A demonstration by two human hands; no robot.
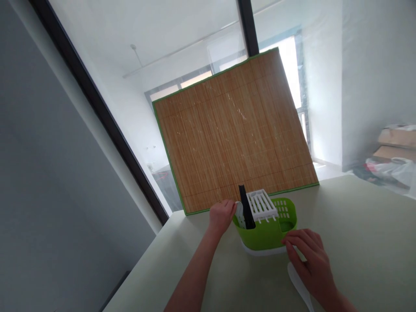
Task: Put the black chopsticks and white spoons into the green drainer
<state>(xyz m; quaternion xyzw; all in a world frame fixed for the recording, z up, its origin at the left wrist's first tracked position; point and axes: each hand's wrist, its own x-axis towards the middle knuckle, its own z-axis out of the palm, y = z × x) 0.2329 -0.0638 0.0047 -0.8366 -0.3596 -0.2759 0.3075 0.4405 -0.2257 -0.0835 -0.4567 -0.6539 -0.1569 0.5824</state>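
Note:
A green cutlery caddy [260, 237] with a white base stands on the table. My left hand [222, 216] is closed at its left rim, fingertips partly hidden, beside a white spoon-like utensil [239, 213] in the left compartment. Black chopsticks [247, 208] lean upright in that compartment. A white slotted rack [261, 204] sits over the middle, tilted. At the front right corner of the caddy is my right hand [308, 255], its thumb and fingertips bent together; what they pinch, if anything, is hidden. Partly under this hand, a white spoon [299, 286] lies on the table.
A bamboo mat [234, 134] with green edging stands upright behind the caddy, against a glass partition. The pale table [357, 234] extends to both sides. Cardboard boxes [396, 143] and plastic bags [393, 169] are beyond the glass at right.

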